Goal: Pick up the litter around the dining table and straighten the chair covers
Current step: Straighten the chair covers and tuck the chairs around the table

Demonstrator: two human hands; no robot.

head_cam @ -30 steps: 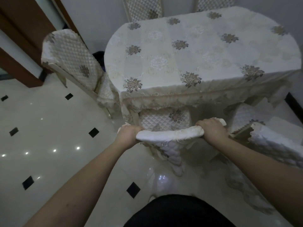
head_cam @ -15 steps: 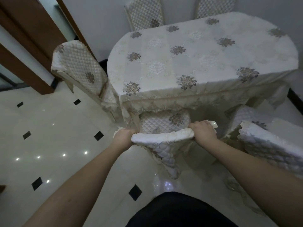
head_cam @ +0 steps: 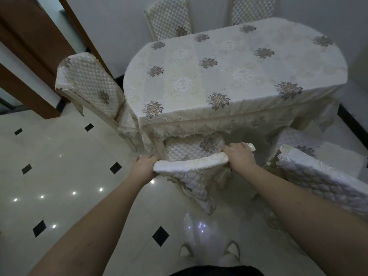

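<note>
Quilted cream chair cover (bunched)

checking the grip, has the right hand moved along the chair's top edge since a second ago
No. The right hand grips the same right end of the chair cover on the near chair's top, in front of the table's cloth hem; only the camera shifted.

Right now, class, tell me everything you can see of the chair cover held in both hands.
The chair cover is cream, quilted in a diamond pattern, with an embroidered scalloped trim. It sits over the top of a chair back at the near side of the table. Its top edge is bunched into a thick roll; a quilted flap hangs down behind. The left hand grips the roll's left end and the right hand grips its right end.
</note>
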